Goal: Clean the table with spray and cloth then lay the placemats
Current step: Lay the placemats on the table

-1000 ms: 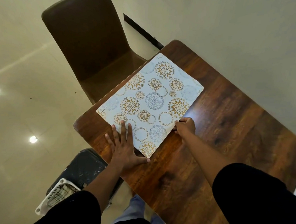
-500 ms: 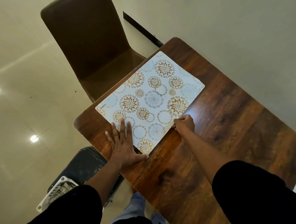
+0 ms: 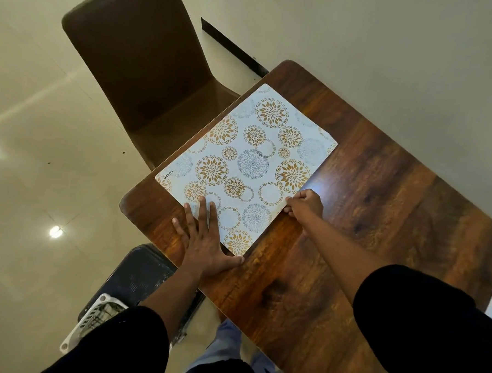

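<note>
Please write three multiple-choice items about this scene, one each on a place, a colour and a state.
1. Where does the white placemat with gold and grey floral circles lie?
A. on the chair seat
B. at the dark wooden table's corner
C. on the floor

2. What colour is the chair?
A. brown
B. red
C. white

3. How is the left hand?
A. clenched in a fist
B. fingers spread flat
C. holding a bottle

Key: B, the mat rests by the table's corner; A, the chair is brown; B, straight fingers press the mat's near edge while the right hand pinches another edge.
</note>
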A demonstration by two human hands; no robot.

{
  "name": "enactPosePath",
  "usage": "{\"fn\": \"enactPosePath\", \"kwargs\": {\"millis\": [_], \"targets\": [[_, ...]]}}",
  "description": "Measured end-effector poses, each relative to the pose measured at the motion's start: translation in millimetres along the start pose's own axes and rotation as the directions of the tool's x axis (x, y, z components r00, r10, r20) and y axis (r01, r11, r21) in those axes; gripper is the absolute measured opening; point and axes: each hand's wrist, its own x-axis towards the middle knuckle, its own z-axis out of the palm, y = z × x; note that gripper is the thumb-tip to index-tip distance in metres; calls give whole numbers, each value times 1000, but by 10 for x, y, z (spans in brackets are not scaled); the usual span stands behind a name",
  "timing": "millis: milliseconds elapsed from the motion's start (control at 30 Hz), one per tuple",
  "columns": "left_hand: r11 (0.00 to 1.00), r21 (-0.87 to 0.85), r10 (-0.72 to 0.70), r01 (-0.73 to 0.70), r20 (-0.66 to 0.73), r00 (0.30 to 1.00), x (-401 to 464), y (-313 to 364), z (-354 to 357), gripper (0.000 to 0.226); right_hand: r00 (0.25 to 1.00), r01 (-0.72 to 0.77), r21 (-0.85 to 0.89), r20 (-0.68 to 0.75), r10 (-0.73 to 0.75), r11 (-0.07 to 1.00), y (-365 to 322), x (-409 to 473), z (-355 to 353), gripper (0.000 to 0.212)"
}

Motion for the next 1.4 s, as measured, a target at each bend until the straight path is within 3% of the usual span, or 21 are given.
{"fn": "enactPosePath", "kwargs": {"millis": [333, 633, 733, 833, 900, 967, 1033, 1133, 1233, 1400], "targets": [[1000, -13, -5, 5, 7, 1000, 11, 9, -11, 154, 999, 46, -30, -14, -46, 999, 12, -8, 18, 15], [1000, -6, -4, 3, -7, 1000, 32, -7, 28, 156, 999, -17, -16, 27, 17, 1000, -58, 0, -7, 21], [1000, -5, 4, -4, -21, 1000, 40, -13, 48, 155, 998, 34, -157, -45, -42, 987, -131, -11, -29, 23], [1000, -3, 9, -9, -27, 1000, 47, -14, 60, 155, 962, 142, -451, -145, -229, 881, -157, 6, -134, 24], [1000, -1, 12, -12, -27, 1000, 43, -15, 59, 155, 927, 189, -626, -141, -347, 757, -140, 85, -238, 42], [1000, 0, 8, -8, -25, 1000, 41, -14, 56, 154, 925, 236, -728, -33, -378, 643, -122, 184, -343, 68], [1000, -2, 6, -6, -30, 1000, 41, -12, 51, 154, 929, 316, -755, 122, -350, 575, -116, 288, -444, 84], [1000, -2, 4, -4, -33, 999, 44, -10, 47, 153, 925, 373, -747, 255, -281, 550, -121, 422, -525, 79], [1000, -1, 3, -3, -30, 1000, 50, -18, 41, 146, 940, 338, -747, 243, -238, 573, -164, 434, -501, 74], [1000, 24, 1, 0, -31, 1000, 51, -30, 56, 139, 943, 330, -789, 252, -217, 518, -154, 372, -445, 104]]}}
